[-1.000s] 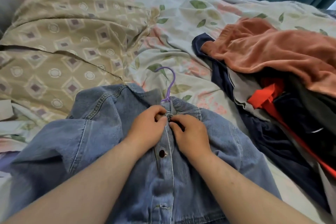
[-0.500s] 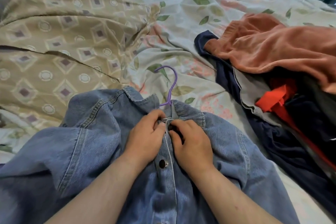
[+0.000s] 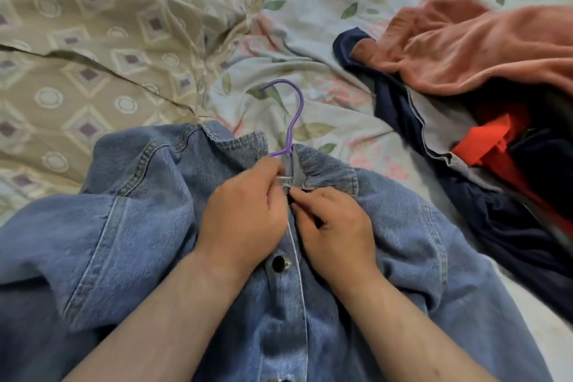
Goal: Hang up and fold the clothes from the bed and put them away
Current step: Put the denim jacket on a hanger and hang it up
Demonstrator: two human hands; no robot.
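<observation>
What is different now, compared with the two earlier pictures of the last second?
Nothing visibly moved, apart from a small camera shift. The left hand and the right hand still pinch the front of the jacket at its top button, just under the collar. The hook of the hanger still sticks out above the collar, and the clothes pile lies on the right as before.
</observation>
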